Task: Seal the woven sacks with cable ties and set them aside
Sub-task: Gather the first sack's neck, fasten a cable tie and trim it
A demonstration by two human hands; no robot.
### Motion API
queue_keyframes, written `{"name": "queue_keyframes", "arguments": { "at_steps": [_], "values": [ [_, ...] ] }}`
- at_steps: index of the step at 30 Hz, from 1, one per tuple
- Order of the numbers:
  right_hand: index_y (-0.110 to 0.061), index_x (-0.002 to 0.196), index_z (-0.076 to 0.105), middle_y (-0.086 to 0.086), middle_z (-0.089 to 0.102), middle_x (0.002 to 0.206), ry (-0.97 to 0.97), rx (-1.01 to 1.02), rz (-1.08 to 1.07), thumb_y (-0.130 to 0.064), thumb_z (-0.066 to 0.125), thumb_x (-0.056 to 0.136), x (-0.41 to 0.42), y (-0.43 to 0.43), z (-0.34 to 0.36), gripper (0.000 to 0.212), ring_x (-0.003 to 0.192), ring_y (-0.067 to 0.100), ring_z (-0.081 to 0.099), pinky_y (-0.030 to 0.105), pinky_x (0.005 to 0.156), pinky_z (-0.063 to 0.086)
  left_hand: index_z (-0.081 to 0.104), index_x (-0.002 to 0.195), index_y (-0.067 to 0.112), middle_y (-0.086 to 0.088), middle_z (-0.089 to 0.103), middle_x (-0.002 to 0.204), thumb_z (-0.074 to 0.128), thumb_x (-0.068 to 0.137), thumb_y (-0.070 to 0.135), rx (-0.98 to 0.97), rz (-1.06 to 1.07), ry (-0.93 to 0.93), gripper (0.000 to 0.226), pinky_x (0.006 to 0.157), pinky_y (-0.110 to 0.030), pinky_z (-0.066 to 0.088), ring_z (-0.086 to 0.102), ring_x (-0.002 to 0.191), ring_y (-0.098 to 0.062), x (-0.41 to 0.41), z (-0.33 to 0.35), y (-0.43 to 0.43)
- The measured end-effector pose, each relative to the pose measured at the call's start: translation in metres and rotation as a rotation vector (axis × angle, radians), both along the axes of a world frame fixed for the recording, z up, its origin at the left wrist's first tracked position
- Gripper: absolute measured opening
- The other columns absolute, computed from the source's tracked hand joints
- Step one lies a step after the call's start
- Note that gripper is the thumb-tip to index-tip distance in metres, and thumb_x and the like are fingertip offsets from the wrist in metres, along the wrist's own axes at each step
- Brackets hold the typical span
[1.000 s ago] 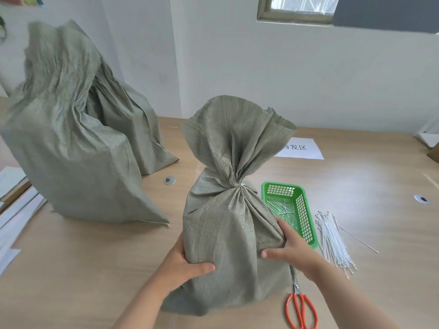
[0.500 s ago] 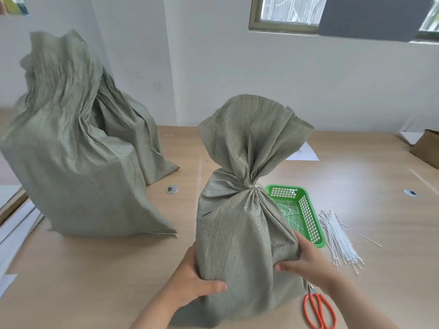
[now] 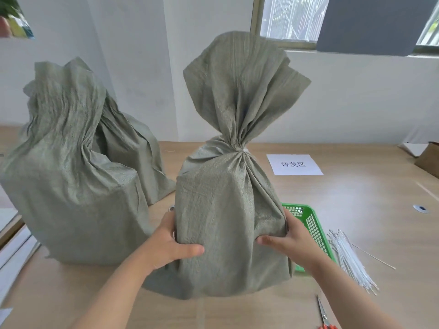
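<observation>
Tied sack point(image 3: 223, 205) gripped, green basket point(image 3: 313, 225) contents unclear

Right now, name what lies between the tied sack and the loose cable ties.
The green basket, partly hidden by the right hand on the tied sack, seen in the head view.

Bright, soft daylight fills this indoor scene. It comes from a window point(image 3: 285, 17) at the top, its panes washed out almost to white. The white wall point(image 3: 356, 103) is evenly lit, and the wooden table point(image 3: 356, 210) has a pale sheen on its right side. The tied sack point(image 3: 225, 210) and the larger sack point(image 3: 71, 198) cast only faint, diffuse shadows at their bases. Fine detail is slightly soft, with the weave smeared. Greenery point(image 3: 9, 10) in the top left corner is blurred. Wide-angle distortion tilts the walls and stretches the forearms point(image 3: 114, 293) at the bottom edge.
</observation>
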State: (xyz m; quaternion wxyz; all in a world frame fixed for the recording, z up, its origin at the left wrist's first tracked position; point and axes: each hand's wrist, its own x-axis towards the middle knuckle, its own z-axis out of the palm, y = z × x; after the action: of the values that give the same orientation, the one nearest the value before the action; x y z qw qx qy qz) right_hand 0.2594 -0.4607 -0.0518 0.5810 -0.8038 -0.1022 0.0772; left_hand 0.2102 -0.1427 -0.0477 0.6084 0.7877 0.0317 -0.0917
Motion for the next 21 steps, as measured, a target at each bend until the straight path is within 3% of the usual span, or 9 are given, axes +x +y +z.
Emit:
{"name": "queue_keyframes", "arguments": {
  "at_steps": [5, 11, 14, 17, 21],
  "values": [
    [-0.032, 0.118, 0.064, -0.008, 0.075, 0.109, -0.055, 0.018, 0.008, -0.014, 0.094, 0.065, 0.074, -0.008, 0.036, 0.063, 0.104, 0.011, 0.071, 0.049, 0.094, 0.055, 0.043, 0.126, 0.043, 0.02, 0.059, 0.123, 0.09, 0.07, 0.009, 0.019, 0.018, -0.073, 0.08, 0.072, -0.007, 0.051, 0.061, 0.095, 0.021, 0.074, 0.037, -0.012],
    [-0.039, 0.118, 0.063, -0.013, 0.074, 0.107, -0.112, -0.014, 0.012, -0.022, 0.094, 0.064, 0.19, -0.023, 0.052, 0.064, 0.103, 0.006, 0.069, 0.046, 0.094, 0.056, 0.05, 0.119, 0.04, 0.015, 0.07, 0.114, 0.085, 0.073, -0.006, -0.001, 0.004, -0.091, 0.074, 0.074, -0.016, 0.057, 0.07, 0.096, 0.008, 0.19, 0.052, -0.028],
    [-0.043, 0.119, 0.061, -0.015, 0.073, 0.111, -0.103, -0.037, 0.016, -0.034, 0.093, 0.061, 0.249, -0.028, 0.048, 0.067, 0.106, 0.009, 0.068, 0.047, 0.093, 0.056, 0.054, 0.126, 0.035, 0.013, 0.071, 0.12, 0.094, 0.065, 0.01, 0.02, -0.014, -0.065, 0.078, 0.081, -0.022, 0.058, 0.07, 0.108, -0.002, 0.251, 0.045, -0.031],
    [-0.044, 0.119, 0.06, -0.013, 0.073, 0.112, -0.079, -0.036, 0.027, -0.039, 0.091, 0.058, 0.302, -0.032, 0.034, 0.069, 0.107, 0.012, 0.069, 0.049, 0.093, 0.056, 0.052, 0.134, 0.031, 0.009, 0.067, 0.129, 0.095, 0.047, 0.037, 0.075, 0.001, -0.051, 0.098, 0.095, -0.031, 0.055, 0.065, 0.117, -0.009, 0.306, 0.033, -0.033],
    [-0.042, 0.12, 0.061, -0.015, 0.073, 0.112, -0.059, -0.008, 0.026, -0.027, 0.092, 0.066, 0.361, -0.03, 0.009, 0.065, 0.107, 0.009, 0.069, 0.048, 0.095, 0.055, 0.056, 0.122, 0.04, 0.01, 0.067, 0.127, 0.094, 0.044, 0.038, 0.071, 0.02, -0.042, 0.088, 0.099, -0.035, 0.054, 0.065, 0.117, -0.009, 0.368, 0.011, -0.033]
  ]
}}
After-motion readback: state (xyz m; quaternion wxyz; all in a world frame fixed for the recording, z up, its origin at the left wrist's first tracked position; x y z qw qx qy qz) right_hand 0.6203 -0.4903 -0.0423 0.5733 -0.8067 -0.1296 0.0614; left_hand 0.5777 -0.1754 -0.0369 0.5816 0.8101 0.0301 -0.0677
